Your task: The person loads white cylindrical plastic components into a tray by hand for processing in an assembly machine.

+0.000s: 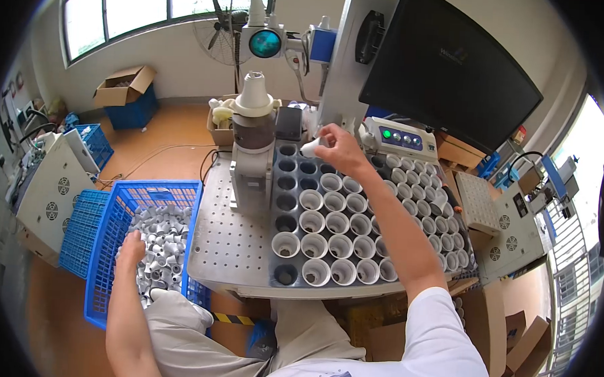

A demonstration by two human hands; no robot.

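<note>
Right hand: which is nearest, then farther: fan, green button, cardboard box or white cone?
1. Green button, just beside the right hand holding a white piece.
2. White cone, atop the grey stand.
3. Fan, by the window.
4. Cardboard box, far floor.

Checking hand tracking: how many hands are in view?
2. The left hand rests on the white parts in the blue basket; the right hand holds a white cone over the tray. None seem hidden.

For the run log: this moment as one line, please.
left hand: on white fittings in blue crate | right hand: holds white fitting over dark tray
</note>
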